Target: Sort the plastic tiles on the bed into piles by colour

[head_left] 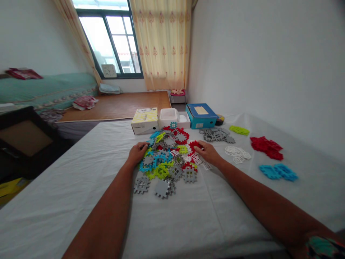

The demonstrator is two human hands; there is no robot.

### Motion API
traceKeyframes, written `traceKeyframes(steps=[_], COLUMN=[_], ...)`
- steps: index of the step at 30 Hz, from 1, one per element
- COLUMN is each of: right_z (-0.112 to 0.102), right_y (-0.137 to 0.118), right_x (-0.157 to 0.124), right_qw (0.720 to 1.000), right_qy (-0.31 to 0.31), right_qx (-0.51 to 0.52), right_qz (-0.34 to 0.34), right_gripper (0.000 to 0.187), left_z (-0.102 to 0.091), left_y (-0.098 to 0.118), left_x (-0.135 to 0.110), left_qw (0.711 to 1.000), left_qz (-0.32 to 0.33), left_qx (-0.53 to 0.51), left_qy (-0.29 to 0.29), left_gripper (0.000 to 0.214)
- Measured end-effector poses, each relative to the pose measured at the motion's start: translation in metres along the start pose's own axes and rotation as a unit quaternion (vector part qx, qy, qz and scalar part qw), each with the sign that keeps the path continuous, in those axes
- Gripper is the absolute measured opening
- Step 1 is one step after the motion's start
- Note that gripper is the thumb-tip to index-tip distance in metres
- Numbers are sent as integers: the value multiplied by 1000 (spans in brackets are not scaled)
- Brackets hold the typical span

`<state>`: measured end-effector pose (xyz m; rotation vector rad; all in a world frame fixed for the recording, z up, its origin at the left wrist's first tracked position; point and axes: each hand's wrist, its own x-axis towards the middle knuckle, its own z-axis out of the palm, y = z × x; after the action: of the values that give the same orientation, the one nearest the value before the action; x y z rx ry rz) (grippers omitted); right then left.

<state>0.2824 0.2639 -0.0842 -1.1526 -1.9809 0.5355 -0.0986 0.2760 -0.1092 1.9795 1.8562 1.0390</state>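
A mixed pile of interlocking plastic tiles [161, 158] in grey, blue, lime green, red and white lies on the white cloth between my hands. At the pile's right edge, my right hand [208, 151] pinches a red interlocking tile [193, 145] between thumb and fingers. My left hand [137, 154] rests against the pile's left edge beside blue tiles, its fingers curled together; whatever they may hold is hidden. White window-frame pieces [196, 159] lie just below my right fingers. Nearer me are a solid grey tile [161, 188] and a grey window tile [141, 185].
Sorted on the right are grey tiles [217, 135], green tiles [239, 130], red tiles [266, 146], white frames [238, 154] and blue tiles [278, 172]. Behind the pile stand a yellow-white box [145, 121], a white container [168, 115] and a blue box [201, 116]. A wall borders the right.
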Motion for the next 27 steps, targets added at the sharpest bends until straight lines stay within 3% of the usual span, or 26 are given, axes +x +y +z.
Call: traceKeyframes(steps=[4,9,14,18,21,24,27], right_z=[-10,-34,-74,-124,-176,-230,-267], right_y=[4,-4,1,30,67,112,152], right_x=[-2,-11,-44,-74,-92,-109,-124], right_qw=[998,998,997,989,969,919,869], right_qy=[-18,-25,-6,78,182,330,413], right_qx=[46,29,27,7,3,30,-19], right_qz=[41,48,71,127,167,213,270], right_gripper=[36,26,23,26,30,35,31], left_z=[0,-3,-5,-6,-7,-8,-9], left_y=[1,1,0,0,-1,-1,1], left_x=[0,1,2,3,5,7,7], left_qw=[1000,1000,1000,999,999,999,998], left_qz=[5,3,2,-12,-20,-27,-29], left_qx=[-1,7,21,31,39,46,50], left_qy=[1,1,-2,-9,-7,-7,-12], left_gripper=[45,45,46,49,49,49,50])
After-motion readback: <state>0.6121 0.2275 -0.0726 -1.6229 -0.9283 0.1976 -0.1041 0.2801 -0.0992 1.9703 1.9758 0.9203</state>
